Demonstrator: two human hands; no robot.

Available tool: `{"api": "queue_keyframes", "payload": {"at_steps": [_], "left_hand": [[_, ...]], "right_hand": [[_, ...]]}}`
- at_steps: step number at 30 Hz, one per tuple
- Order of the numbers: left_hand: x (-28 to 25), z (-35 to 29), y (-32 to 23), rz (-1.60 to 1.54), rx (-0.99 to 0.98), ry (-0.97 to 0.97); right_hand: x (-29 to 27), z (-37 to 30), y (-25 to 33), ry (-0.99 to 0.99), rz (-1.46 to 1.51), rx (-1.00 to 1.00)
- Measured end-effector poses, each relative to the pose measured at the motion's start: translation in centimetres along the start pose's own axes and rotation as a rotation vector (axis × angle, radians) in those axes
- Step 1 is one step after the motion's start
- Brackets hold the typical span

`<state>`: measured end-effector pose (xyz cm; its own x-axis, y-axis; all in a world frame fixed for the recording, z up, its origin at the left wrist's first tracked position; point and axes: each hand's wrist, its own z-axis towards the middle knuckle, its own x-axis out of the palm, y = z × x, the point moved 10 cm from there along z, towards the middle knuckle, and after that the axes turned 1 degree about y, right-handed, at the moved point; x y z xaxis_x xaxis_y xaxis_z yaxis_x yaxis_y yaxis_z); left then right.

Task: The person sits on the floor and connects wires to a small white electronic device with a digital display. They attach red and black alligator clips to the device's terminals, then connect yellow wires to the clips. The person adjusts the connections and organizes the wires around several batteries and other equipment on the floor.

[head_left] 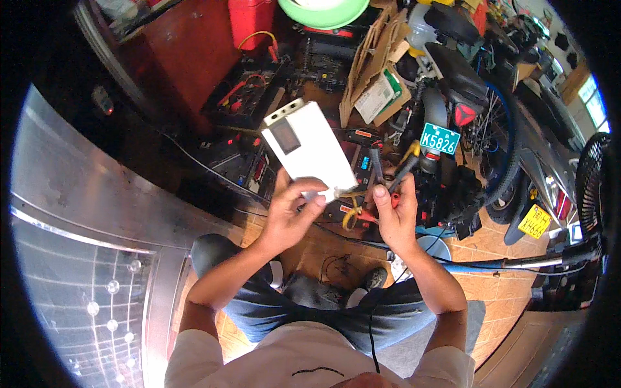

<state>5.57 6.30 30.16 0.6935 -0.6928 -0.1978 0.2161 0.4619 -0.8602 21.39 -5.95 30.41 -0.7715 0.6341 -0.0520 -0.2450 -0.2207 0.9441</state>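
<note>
My left hand is closed on the lower end of a flat white box-shaped device. A small dark window sits on its face, and its far metallic end has several holes. My right hand is closed round a plier-like tool with two dark handles pointing away from me. The narrow end of the tool reaches toward the device's lower right corner; I cannot tell whether it grips anything there. A yellow lead with red parts hangs between my hands.
Battery-like black units and wires lie beyond my hands. An opened cardboard box stands near a parked motorbike. At the far side are a green basin and a red container. A metal door is on my left.
</note>
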Motion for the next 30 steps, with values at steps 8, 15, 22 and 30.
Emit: {"api": "queue_keyframes", "payload": {"at_steps": [8, 15, 22, 30], "left_hand": [[-4.0, -2.5, 4.3, -0.513, -0.337, -0.203], [-6.8, -11.6, 0.0, -0.591, -0.384, -0.199], [-0.5, -25.4, 6.6, -0.8, -1.005, -0.284], [6.8, -29.1, 14.5, -0.724, -1.165, -0.257]], "right_hand": [[-0.7, -0.2, -2.0, 0.255, 0.222, 0.474], [-3.4, -4.7, 2.8, 0.749, 0.089, 0.395], [-4.2, -10.7, 3.6, 1.09, -0.125, 0.504], [-2.2, -15.3, -5.6, 0.936, -0.22, 0.904]]}}
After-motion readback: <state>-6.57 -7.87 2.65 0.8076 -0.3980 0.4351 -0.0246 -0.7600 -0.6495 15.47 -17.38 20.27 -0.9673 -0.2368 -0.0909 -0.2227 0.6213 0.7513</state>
